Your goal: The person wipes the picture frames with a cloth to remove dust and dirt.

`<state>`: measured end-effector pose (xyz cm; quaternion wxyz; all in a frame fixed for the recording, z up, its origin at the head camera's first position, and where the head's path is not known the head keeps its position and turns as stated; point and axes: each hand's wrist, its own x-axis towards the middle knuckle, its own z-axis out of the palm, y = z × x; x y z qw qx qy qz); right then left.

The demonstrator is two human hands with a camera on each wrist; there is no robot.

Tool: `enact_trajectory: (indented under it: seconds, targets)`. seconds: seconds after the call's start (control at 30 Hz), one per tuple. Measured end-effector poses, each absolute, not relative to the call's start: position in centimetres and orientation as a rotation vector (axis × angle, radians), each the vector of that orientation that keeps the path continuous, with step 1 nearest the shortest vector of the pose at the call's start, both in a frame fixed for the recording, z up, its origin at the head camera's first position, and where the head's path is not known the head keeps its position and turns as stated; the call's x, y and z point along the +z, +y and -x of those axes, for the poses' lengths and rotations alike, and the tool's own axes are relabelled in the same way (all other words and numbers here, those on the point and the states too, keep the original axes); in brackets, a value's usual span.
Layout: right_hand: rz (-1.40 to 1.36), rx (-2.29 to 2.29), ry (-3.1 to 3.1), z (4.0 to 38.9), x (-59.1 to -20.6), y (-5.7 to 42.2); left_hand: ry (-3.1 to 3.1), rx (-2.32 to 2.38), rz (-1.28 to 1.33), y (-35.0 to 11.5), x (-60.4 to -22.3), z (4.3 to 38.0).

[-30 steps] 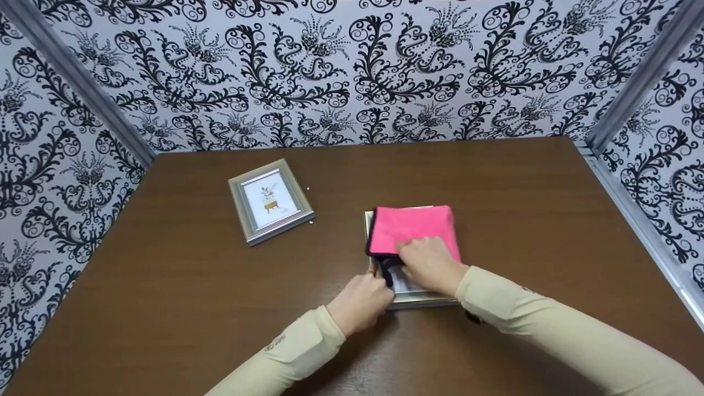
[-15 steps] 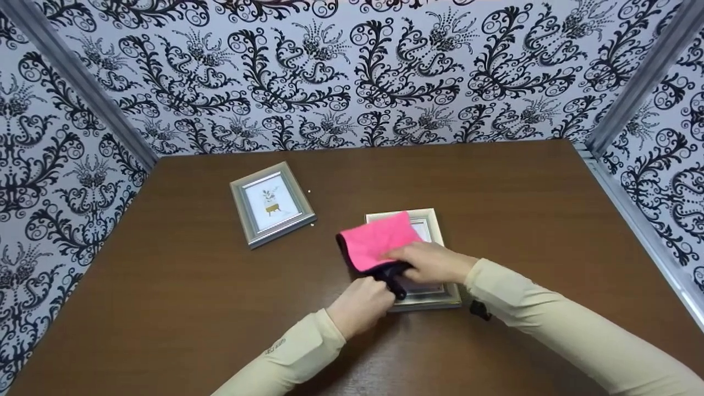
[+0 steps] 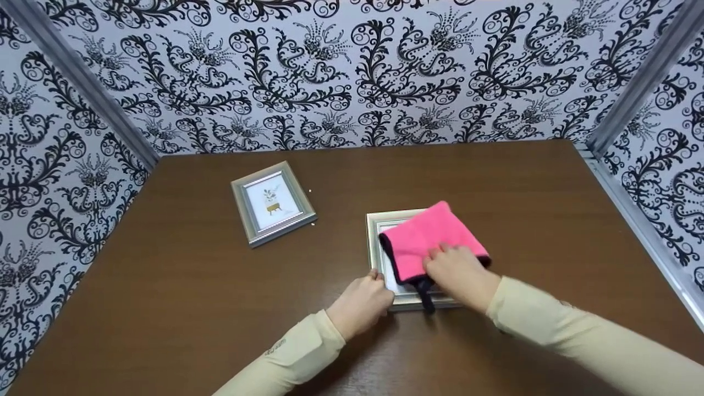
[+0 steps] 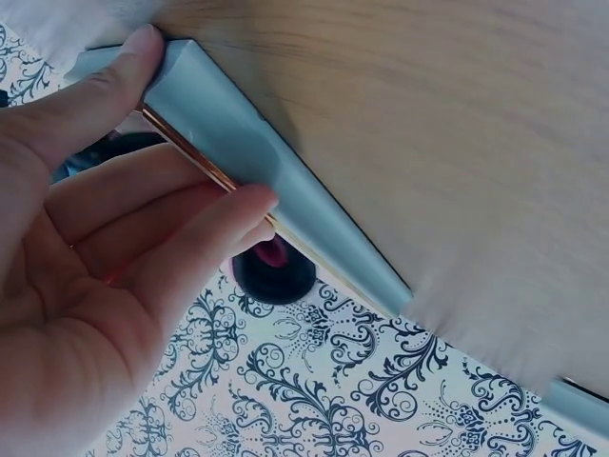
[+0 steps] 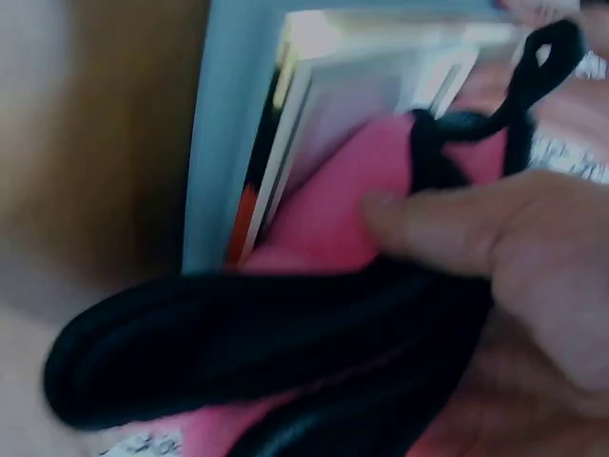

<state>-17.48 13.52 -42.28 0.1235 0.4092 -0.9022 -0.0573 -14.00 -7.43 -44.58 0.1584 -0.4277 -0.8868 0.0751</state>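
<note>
The brown wood-grain table [image 3: 528,198] bears a plant-print picture frame [image 3: 273,202], two white specks [image 3: 310,191] beside it, and the pale-gold frame [image 3: 373,242] I hold.

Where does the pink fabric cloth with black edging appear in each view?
Head: cloth right of centre, beneath right hand.
Left wrist: small fold of cloth just below centre.
Right wrist: cloth from centre to bottom, blurred.
Shared landmark: silvery rectangular picture frame the left hand grips.
</note>
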Motion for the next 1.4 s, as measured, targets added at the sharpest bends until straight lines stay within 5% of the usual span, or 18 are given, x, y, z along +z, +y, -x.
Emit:
enact_trajectory:
  seconds: [0.47, 0.83, 1.4]
  targets:
    - [-1.162, -0.235, -2.588, 15.5, -42.8, 13.3, -2.915, -0.538, 1.198, -9.4, -42.4, 19.0]
    - [-1.149, -0.272, -2.578, 15.4, -43.0, 13.1, -3.012, -0.210, 0.626, -8.5, -42.6, 26.1]
    - [-1.283, -0.165, -2.605, 16.7, -42.8, 13.3, -3.028, -0.300, 0.506, -7.2, -43.7, 29.5]
